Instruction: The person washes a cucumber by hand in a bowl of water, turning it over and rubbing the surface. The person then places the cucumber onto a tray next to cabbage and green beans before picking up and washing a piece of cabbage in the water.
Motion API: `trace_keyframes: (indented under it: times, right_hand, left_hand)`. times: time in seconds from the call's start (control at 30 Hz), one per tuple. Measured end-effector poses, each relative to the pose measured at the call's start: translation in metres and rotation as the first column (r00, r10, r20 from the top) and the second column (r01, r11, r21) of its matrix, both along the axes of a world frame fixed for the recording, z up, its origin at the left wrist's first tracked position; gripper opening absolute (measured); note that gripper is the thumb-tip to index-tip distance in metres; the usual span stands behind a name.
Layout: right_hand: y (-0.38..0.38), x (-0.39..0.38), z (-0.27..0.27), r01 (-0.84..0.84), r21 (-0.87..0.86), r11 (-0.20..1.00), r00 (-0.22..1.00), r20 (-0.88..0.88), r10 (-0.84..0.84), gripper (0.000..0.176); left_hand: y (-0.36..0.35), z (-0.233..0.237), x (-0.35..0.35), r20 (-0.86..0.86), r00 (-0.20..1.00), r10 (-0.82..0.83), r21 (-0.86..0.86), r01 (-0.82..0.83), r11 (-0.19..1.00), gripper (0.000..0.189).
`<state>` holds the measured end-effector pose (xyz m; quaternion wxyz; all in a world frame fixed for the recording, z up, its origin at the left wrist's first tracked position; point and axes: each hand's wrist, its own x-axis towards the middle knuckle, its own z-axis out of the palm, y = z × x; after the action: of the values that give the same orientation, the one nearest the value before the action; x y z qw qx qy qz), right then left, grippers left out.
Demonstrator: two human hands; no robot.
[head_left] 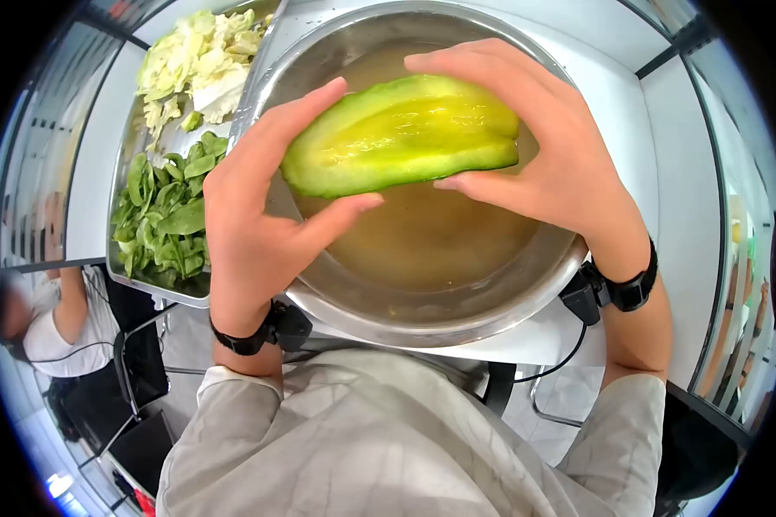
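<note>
Between my two hands is a halved green gourd (401, 133), its wet yellow-green inner side facing up and a darker skin edge along the bottom. My left hand (254, 185) grips its left end, with the thumb low and the fingers along the upper edge. Around the right end curves my right hand (543, 129), thumb below and fingers above. The gourd is held over a large steel basin (388, 332) of cloudy brownish water (435, 241). What lies under the water cannot be made out.
Left of the basin, a metal tray (116, 233) holds torn pale cabbage leaves (203, 60) and green leafy vegetables (168, 211). White panels flank the white table (612, 77). Another person (65, 323) sits at the far left near a black chair (125, 345).
</note>
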<state>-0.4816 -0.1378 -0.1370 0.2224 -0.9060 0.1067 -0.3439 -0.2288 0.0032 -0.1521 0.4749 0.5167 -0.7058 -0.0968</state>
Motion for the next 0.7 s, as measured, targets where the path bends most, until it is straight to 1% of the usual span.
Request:
trace_keyframes:
  times: [0.1, 0.2, 0.27, 0.37, 0.47, 0.57, 0.7]
  right_hand:
    - [0.003, 0.000, -0.003, -0.056, -0.006, 0.998, 0.998, -0.036, 0.056, 0.070]
    - [0.006, 0.002, -0.006, -0.112, -0.042, 0.993, 0.989, -0.101, 0.108, 0.068]
    - [0.009, 0.003, -0.005, -0.126, -0.078, 0.989, 0.985, -0.127, 0.116, 0.068]
    - [0.010, 0.004, -0.006, -0.127, -0.054, 0.990, 0.984, -0.130, 0.120, 0.067]
    - [0.012, 0.004, -0.003, -0.126, -0.066, 0.990, 0.983, -0.141, 0.116, 0.066]
    - [0.009, 0.005, -0.004, -0.137, -0.080, 0.987, 0.985, -0.120, 0.127, 0.063]
    - [0.010, 0.005, -0.003, -0.125, -0.056, 0.991, 0.989, -0.083, 0.120, 0.053]
  left_hand:
    - [0.001, -0.002, 0.002, -0.041, 0.999, 0.004, 0.016, -0.004, 1.000, 0.080]
    - [0.009, 0.007, 0.002, -0.033, 0.999, -0.005, 0.188, 0.012, 0.982, 0.086]
    - [0.009, 0.006, 0.001, -0.047, 0.999, -0.002, 0.190, 0.011, 0.982, 0.086]
    - [0.009, 0.006, 0.002, -0.055, 0.998, -0.007, 0.192, 0.017, 0.981, 0.086]
    - [0.008, 0.003, 0.004, -0.056, 0.998, -0.019, 0.168, 0.028, 0.985, 0.086]
    - [0.008, 0.002, 0.005, -0.063, 0.998, -0.026, 0.160, 0.036, 0.986, 0.086]
    - [0.010, 0.004, 0.003, -0.098, 0.995, -0.010, 0.182, 0.027, 0.983, 0.084]
